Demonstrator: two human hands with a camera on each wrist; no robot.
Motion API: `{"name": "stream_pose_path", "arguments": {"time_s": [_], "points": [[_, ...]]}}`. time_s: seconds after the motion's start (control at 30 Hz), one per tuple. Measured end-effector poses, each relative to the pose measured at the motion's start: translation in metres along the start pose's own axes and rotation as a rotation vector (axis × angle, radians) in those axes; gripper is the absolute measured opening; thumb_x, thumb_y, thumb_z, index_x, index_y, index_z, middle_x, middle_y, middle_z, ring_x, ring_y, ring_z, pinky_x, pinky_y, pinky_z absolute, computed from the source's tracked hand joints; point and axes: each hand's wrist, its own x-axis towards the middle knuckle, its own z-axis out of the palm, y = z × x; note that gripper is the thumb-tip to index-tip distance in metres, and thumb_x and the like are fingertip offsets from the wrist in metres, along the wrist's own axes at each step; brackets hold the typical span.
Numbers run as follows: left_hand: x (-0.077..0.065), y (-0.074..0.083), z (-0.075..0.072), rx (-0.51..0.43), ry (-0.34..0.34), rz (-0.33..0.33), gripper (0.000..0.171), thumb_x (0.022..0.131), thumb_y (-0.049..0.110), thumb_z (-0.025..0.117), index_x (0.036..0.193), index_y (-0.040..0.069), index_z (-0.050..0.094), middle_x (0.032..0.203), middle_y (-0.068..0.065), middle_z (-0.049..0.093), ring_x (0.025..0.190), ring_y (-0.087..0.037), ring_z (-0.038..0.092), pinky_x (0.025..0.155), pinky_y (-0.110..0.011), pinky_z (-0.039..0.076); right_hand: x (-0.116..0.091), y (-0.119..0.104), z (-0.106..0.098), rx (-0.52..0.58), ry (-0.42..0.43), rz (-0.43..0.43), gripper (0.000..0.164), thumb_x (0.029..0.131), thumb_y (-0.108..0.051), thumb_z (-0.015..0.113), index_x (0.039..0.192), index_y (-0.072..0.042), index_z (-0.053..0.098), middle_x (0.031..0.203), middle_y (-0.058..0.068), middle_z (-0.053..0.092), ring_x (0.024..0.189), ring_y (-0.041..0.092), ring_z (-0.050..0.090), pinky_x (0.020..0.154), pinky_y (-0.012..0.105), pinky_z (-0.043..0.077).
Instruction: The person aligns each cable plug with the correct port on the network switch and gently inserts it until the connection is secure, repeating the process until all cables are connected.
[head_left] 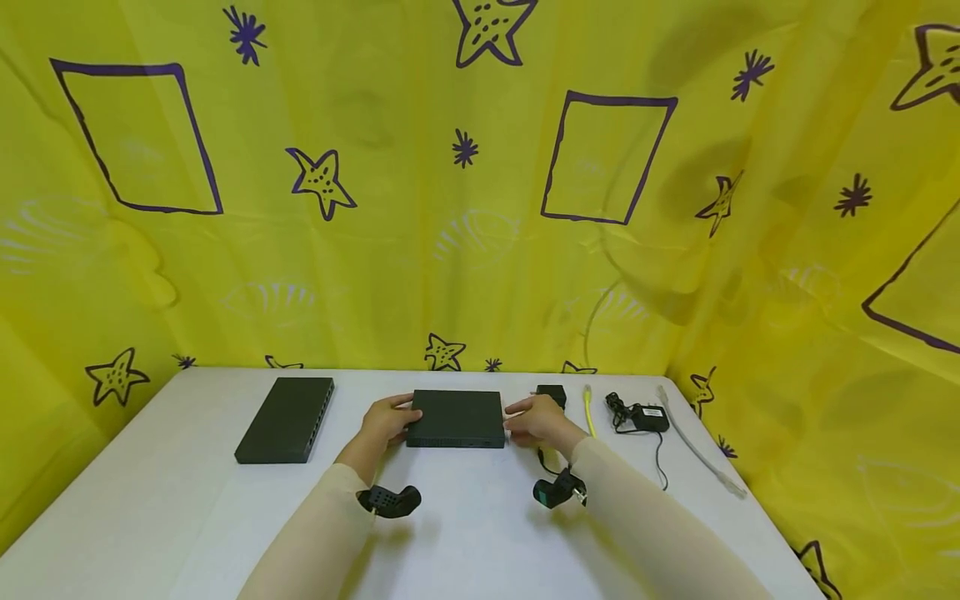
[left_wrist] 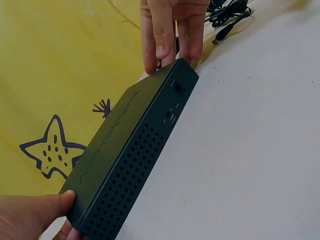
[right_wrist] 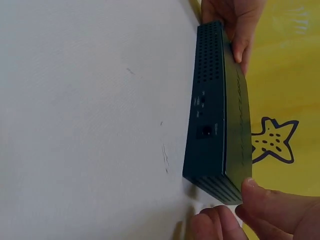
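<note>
A black network switch (head_left: 455,418) with a vented side, a small switch and a round power socket sits at the middle of the table. My left hand (head_left: 386,422) holds its left end, thumb on the top face (left_wrist: 70,196) and fingers under the edge. At the other end is my right hand (head_left: 542,421), its thumb right at the top corner in the right wrist view. The other fingers of that hand (right_wrist: 272,212) stay loose beside and below the end wall, extended in the left wrist view.
Another flat black box (head_left: 285,420) with ports lies left. Behind my right hand sits a black adapter (head_left: 551,392). Further right are a yellow cable (head_left: 588,408), a power adapter (head_left: 648,417) with coiled cord, and a grey cable (head_left: 697,450). A yellow patterned curtain (head_left: 405,283) borders the table (head_left: 150,500).
</note>
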Motion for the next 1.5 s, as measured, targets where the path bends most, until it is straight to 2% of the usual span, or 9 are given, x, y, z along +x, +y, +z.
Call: {"name": "stream_pose_path", "arguments": {"time_s": [0.27,0.43,0.57,0.87,1.0,1.17,1.33,1.5], "points": [[0.003,-0.001,0.0,-0.016,0.007,0.006,0.053,0.093,0.007,0.066,0.143,0.007,0.05,0.144,-0.022,0.05,0.119,-0.034,0.059,0.099,-0.043,0.052,-0.015,0.003,-0.023,-0.153,0.02,-0.028,0.037,0.086,-0.007,0.075,0.117,0.01,0.066,0.09,0.015,0.07,0.071,0.015,0.068,0.069,0.028,0.061],[0.0,0.0,0.0,-0.019,0.004,0.018,0.052,0.094,0.006,0.065,0.144,0.007,0.05,0.144,-0.022,0.05,0.12,-0.034,0.059,0.099,-0.043,0.052,-0.02,0.007,-0.034,-0.266,0.042,-0.012,0.034,0.084,-0.012,0.078,0.111,0.007,0.07,0.079,0.008,0.072,0.065,0.011,0.064,0.063,0.023,0.057],[-0.002,0.0,0.0,-0.019,-0.003,0.025,0.052,0.094,0.006,0.064,0.144,0.006,0.049,0.144,-0.023,0.049,0.121,-0.036,0.058,0.1,-0.044,0.051,-0.022,0.011,-0.039,-0.319,0.03,0.017,0.029,0.084,-0.013,0.078,0.106,0.005,0.073,0.079,0.004,0.072,0.066,0.011,0.063,0.065,0.023,0.057],[0.002,-0.004,0.0,-0.013,-0.004,0.02,0.052,0.094,0.006,0.064,0.144,0.005,0.049,0.143,-0.024,0.05,0.121,-0.036,0.058,0.1,-0.044,0.052,-0.029,0.021,-0.037,-0.341,0.004,0.04,0.019,0.082,-0.012,0.08,0.092,0.004,0.076,0.075,0.005,0.073,0.063,0.01,0.066,0.063,0.024,0.058],[0.001,-0.004,-0.001,-0.011,-0.003,0.02,0.052,0.094,0.007,0.064,0.144,0.006,0.05,0.143,-0.023,0.051,0.117,-0.033,0.06,0.098,-0.042,0.053,-0.031,0.024,-0.034,-0.333,0.03,0.031,0.016,0.08,-0.01,0.081,0.087,0.004,0.076,0.072,0.006,0.072,0.06,0.011,0.066,0.061,0.025,0.059],[-0.001,-0.004,-0.001,-0.007,-0.007,0.029,0.052,0.094,0.007,0.064,0.144,0.005,0.049,0.142,-0.023,0.051,0.116,-0.033,0.06,0.097,-0.042,0.053,-0.029,0.026,-0.032,-0.4,0.071,0.016,0.016,0.077,-0.012,0.084,0.081,0.001,0.076,0.068,0.004,0.069,0.057,0.01,0.063,0.058,0.023,0.057],[0.0,-0.004,0.0,-0.012,-0.006,0.029,0.052,0.094,0.007,0.064,0.144,0.005,0.049,0.142,-0.023,0.051,0.117,-0.034,0.06,0.098,-0.043,0.053,-0.028,0.028,-0.031,-0.456,0.083,-0.017,0.016,0.073,-0.01,0.087,0.08,0.001,0.076,0.072,0.004,0.071,0.058,0.01,0.063,0.057,0.022,0.056],[0.003,-0.004,0.001,-0.016,-0.002,0.017,0.052,0.094,0.006,0.064,0.144,0.005,0.049,0.142,-0.023,0.051,0.119,-0.034,0.059,0.099,-0.043,0.052,-0.029,0.029,-0.029,-0.442,0.088,-0.026,0.016,0.071,-0.006,0.087,0.081,0.002,0.076,0.075,0.006,0.072,0.058,0.01,0.063,0.056,0.022,0.056]]}}
